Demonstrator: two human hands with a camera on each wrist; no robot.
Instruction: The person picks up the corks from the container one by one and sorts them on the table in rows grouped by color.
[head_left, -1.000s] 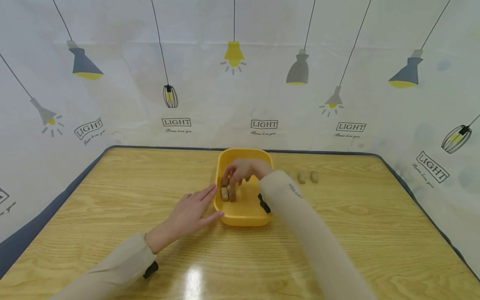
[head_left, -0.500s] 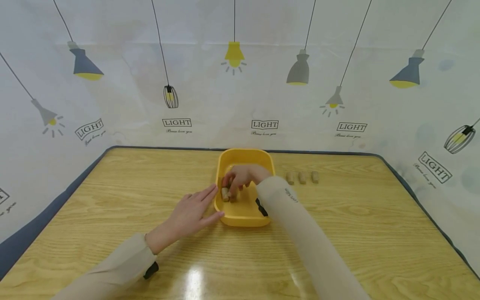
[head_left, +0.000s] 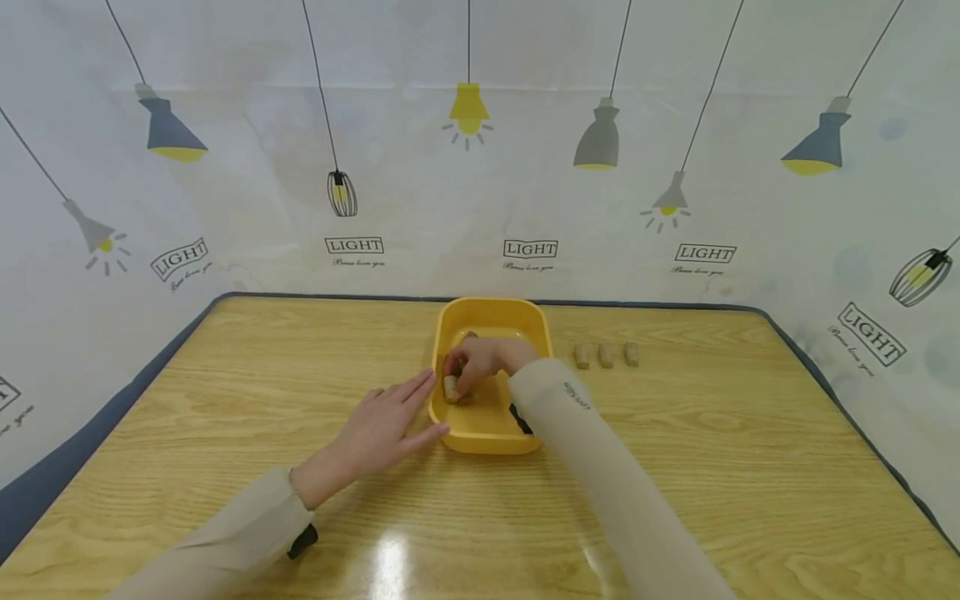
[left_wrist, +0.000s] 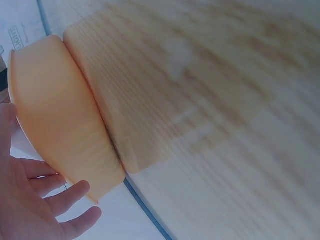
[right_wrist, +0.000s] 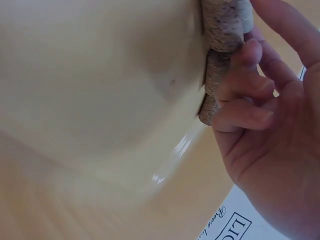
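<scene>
Nearest, counter point(head_left: 675, 467): wood-grain top, both sleeved forearms over it. Left hand point(head_left: 378, 433): flat on the counter, fingers straight and spread, tips against the near left wall of the tray point(head_left: 480, 437). Tray: yellow, rounded, mid-counter. Right hand point(head_left: 480, 362): inside the tray, fingers curled round corks point(right_wrist: 220, 65) lying at its left side. Further right, beyond the tray: three corks point(head_left: 606, 355) in a row on the counter, well apart from both hands.

Head view high; wrist views close, perhaps sharing tray point(head_left: 491, 312).
</scene>
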